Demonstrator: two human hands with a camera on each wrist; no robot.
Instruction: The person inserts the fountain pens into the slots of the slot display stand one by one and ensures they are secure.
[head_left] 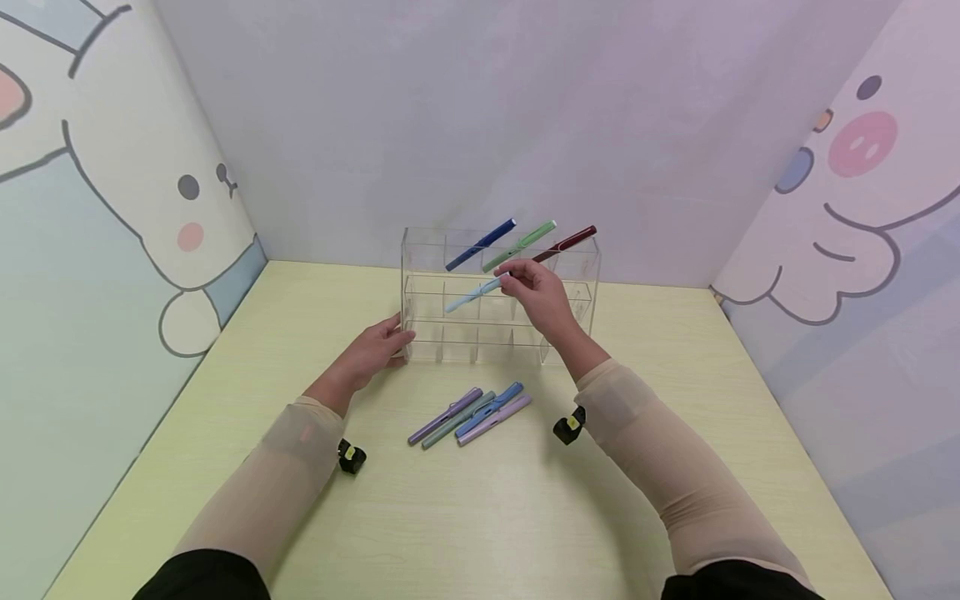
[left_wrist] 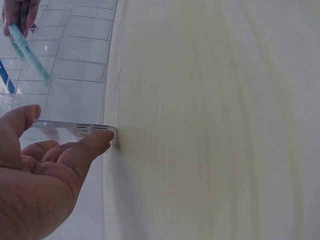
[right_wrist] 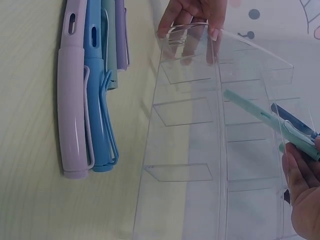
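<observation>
A clear acrylic pen rack [head_left: 495, 343] with tiers of small compartments stands at the back of the table. My left hand [head_left: 371, 348] grips its left side panel, thumb and fingers on opposite faces, as the left wrist view [left_wrist: 75, 125] shows. Between thumb and fingers, my right hand [head_left: 546, 300] pinches a light blue pen [head_left: 471, 297] near its upper end. The pen slants down to the left, its lower end at the rack's middle tier. A dark blue pen [head_left: 480, 245], a green pen [head_left: 521, 246] and a dark red pen [head_left: 567, 242] lean in the top tier.
In front of the rack lie a purple pen [head_left: 446, 417], a grey-green pen [head_left: 457, 422], a blue pen [head_left: 489, 410] and a lilac pen [head_left: 495, 421], side by side on the pale wooden table [head_left: 465, 517]. Walls with cartoon prints [head_left: 862, 146] close in the table's back and sides.
</observation>
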